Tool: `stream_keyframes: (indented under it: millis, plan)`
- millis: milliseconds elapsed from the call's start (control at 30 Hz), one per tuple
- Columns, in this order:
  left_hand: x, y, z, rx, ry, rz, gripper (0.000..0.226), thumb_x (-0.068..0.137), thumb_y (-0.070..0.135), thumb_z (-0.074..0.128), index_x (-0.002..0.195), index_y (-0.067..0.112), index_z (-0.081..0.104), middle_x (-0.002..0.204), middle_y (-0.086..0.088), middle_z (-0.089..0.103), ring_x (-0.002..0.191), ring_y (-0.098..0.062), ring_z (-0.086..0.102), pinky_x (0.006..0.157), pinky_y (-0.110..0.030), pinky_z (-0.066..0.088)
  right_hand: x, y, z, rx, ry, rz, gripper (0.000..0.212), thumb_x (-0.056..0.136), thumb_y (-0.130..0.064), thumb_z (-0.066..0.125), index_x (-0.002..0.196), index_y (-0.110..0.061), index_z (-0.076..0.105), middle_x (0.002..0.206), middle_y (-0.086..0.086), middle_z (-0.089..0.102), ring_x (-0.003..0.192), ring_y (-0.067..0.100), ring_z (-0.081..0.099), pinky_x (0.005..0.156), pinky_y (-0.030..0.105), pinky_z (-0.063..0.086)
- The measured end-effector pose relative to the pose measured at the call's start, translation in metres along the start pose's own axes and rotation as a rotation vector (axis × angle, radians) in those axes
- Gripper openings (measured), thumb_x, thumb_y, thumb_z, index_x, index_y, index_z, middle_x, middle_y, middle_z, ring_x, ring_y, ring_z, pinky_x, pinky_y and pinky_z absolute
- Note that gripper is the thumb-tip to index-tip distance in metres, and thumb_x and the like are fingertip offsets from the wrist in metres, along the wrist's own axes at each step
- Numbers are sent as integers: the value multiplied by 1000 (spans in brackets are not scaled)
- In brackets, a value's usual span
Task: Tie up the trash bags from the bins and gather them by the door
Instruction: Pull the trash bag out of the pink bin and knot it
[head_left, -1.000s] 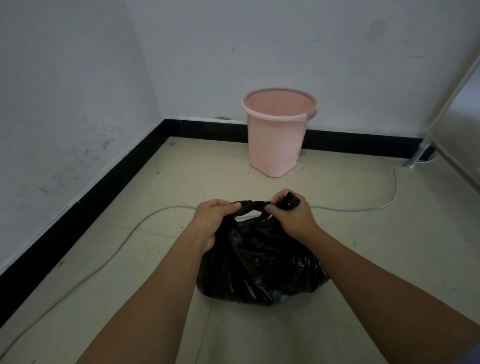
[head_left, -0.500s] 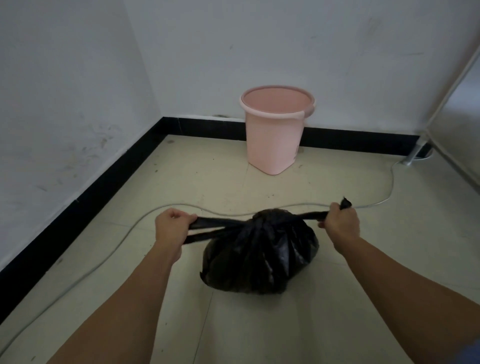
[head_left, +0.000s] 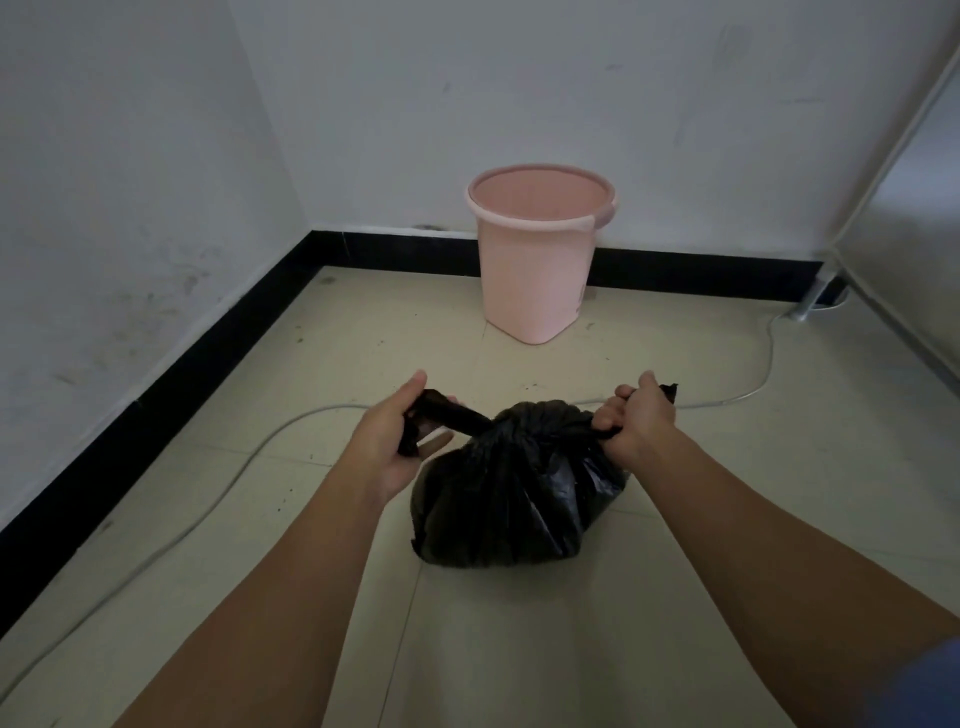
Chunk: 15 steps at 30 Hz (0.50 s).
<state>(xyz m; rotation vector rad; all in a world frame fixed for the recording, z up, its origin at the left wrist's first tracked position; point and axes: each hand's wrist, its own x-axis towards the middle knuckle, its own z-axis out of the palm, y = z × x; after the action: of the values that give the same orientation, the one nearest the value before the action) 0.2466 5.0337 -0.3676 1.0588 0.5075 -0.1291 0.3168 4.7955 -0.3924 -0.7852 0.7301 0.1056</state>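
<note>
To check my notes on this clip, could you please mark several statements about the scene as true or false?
1. The round pink plastic bin stands upright by the far wall. True.
2. The left hand and the right hand each grip an end of the black plastic trash bag. True.
3. The bag sits inside the bin. False: it rests on the tiled floor, in front of the bin.
4. The right hand is open and holds nothing. False: its fingers are curled round a strip of the bag.
5. A pale grey cable lies across the floor. True.
</note>
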Motion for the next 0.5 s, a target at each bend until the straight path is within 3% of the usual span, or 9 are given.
stream_keyframes:
  millis: [33,100,167,267,400,500]
  plan:
    - [0,-1,7,-79,-6,8,26,93,32,59,79,9,56,64,-8,59,73,-23,70,85,-44,55,0,3,0,-28,15,-17,49,103,-47,35,66,-15,36,45,-4,23,30,10,17,32,16,17]
    - [1,-7,14,-141,52,10,25,95,28,57,79,10,49,48,-2,37,41,-17,49,65,-37,56,0,4,0,-74,50,-46,47,103,-42,33,65,-16,34,50,-3,22,33,10,17,33,15,14]
    - [4,-13,7,-123,164,2,18,95,21,55,81,12,50,43,2,28,34,-13,29,50,-30,45,0,-1,-2,-97,83,-72,44,103,-36,32,63,-18,28,46,-4,21,32,10,15,36,14,12]
    - [7,-18,-13,-45,336,39,13,96,11,50,83,10,52,37,3,28,29,-12,24,46,-27,33,7,-8,-15,-93,161,-111,41,102,-27,30,62,-20,22,40,-4,20,28,11,14,38,10,12]
    - [8,-29,-16,412,287,202,37,92,16,61,62,12,40,41,-1,35,36,-16,34,49,-29,40,12,-12,-18,-149,212,-167,43,102,-32,33,62,-18,26,43,-2,25,28,12,19,37,11,18]
    - [5,-40,-9,845,95,225,39,75,35,79,85,13,48,72,-2,51,64,-20,50,59,-30,43,-1,-16,3,-385,97,-238,44,103,-43,35,68,-16,39,56,3,42,43,15,38,47,22,36]
